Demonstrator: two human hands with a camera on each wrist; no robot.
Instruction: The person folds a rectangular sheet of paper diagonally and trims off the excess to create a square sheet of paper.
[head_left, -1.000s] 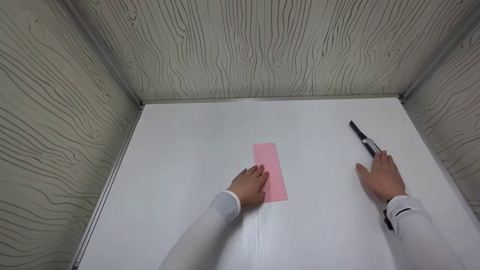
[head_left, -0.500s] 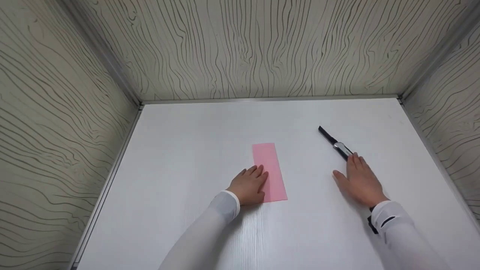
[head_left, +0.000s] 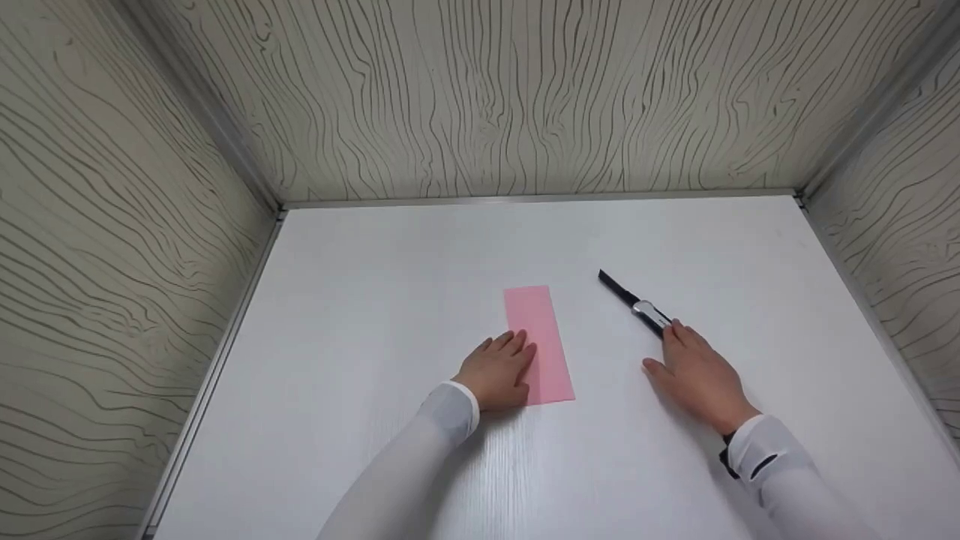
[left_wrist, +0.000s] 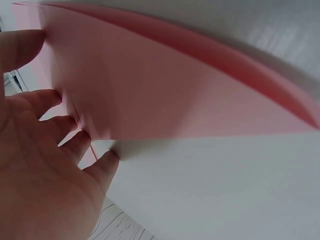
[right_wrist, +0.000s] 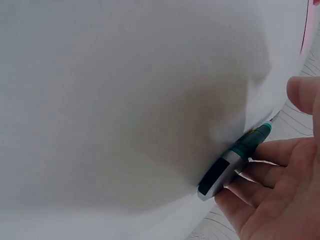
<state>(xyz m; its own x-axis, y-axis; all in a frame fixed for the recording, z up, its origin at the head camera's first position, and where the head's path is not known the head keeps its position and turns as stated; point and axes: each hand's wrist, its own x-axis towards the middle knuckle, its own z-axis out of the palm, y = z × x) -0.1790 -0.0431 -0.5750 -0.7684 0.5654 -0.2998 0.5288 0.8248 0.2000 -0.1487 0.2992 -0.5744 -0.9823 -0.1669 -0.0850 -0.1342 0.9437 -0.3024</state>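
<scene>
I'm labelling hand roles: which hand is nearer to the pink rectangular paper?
The left hand: it rests on the paper's near left part. The right hand is apart from it, to its right, touching the slim black-and-silver cutter.

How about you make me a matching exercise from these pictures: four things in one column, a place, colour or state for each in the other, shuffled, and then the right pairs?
Things
1. Left hand
2. Paper
3. Slim tool
4. Tabletop

Descriptions
A. pink all over
B. white, under everything else
C. fingers on the paper
D. dark with a silver part, touched by the right hand

Right pairs: 1-C, 2-A, 3-D, 4-B
</scene>
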